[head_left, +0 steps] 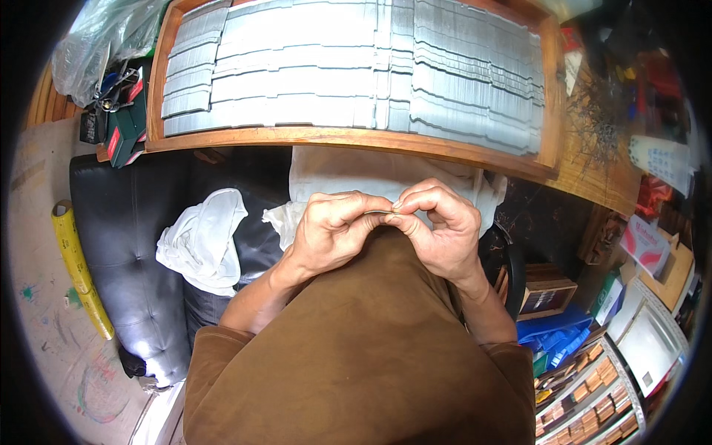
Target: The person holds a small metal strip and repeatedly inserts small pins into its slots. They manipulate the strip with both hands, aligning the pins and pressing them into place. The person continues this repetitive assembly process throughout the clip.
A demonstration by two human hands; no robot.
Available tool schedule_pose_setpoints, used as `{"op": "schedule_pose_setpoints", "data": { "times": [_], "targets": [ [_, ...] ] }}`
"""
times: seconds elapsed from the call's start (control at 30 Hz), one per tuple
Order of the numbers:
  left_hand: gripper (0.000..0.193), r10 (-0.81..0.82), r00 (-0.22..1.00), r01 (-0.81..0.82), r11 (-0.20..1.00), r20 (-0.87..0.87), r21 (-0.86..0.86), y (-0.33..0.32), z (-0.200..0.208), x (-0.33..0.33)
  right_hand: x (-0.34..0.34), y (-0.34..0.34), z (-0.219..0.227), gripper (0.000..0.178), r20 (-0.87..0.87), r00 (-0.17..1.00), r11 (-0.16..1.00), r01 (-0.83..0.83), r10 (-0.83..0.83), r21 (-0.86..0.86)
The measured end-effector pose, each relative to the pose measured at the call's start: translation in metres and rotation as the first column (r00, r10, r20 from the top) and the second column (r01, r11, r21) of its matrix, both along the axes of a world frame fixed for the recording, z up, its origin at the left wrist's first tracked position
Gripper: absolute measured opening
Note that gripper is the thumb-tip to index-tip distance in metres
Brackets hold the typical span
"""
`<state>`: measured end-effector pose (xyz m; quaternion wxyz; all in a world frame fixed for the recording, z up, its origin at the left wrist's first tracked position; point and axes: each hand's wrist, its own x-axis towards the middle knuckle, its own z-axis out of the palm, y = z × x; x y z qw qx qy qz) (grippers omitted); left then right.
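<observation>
Both hands meet in front of my brown shirt, fingertips almost touching. My left hand (334, 228) is closed in a pinch, thumb against the bent forefinger. My right hand (439, 222) is pinched too, its thumb and forefinger tips close against the left fingertips. Whatever sits between the tips is too small to name. Just beyond the hands stands a wooden tray (326, 136) with a raised rim. Rows of thin grey metallic strips (475, 81) lie packed in it, glaring white toward the middle. A pale cloth (348, 165) hangs below the tray's near edge.
A crumpled white cloth (204, 241) lies on the black tufted seat (126, 259) at left. Beside the seat is a yellow roll (80, 271). Dark bits litter the wooden tabletop (593, 159) at right. Lower right are a blue bag (556, 335) and a rack (593, 397) of wooden blocks.
</observation>
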<state>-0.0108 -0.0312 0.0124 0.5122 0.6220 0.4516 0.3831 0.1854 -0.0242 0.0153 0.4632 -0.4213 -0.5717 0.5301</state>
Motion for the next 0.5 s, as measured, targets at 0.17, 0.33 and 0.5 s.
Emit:
{"op": "schedule_pose_setpoints", "data": {
  "times": [0.17,0.33,0.5],
  "targets": [
    [0.016,0.003,1.0,-0.003,1.0,0.009,0.003,0.0,0.0,0.001,0.0,-0.001,0.0,0.015,-0.001,1.0,1.0,0.003,-0.003,-0.01],
    [0.016,0.014,1.0,-0.014,1.0,0.008,0.013,0.001,0.001,0.001,-0.001,-0.002,-0.001,0.014,-0.045,0.999,1.0,0.019,-0.019,-0.008],
    [0.015,0.017,1.0,-0.017,1.0,0.015,0.0,-0.001,-0.001,0.001,-0.001,0.003,0.009,0.013,0.101,0.995,0.993,-0.005,-0.007,0.116]
  ]
}}
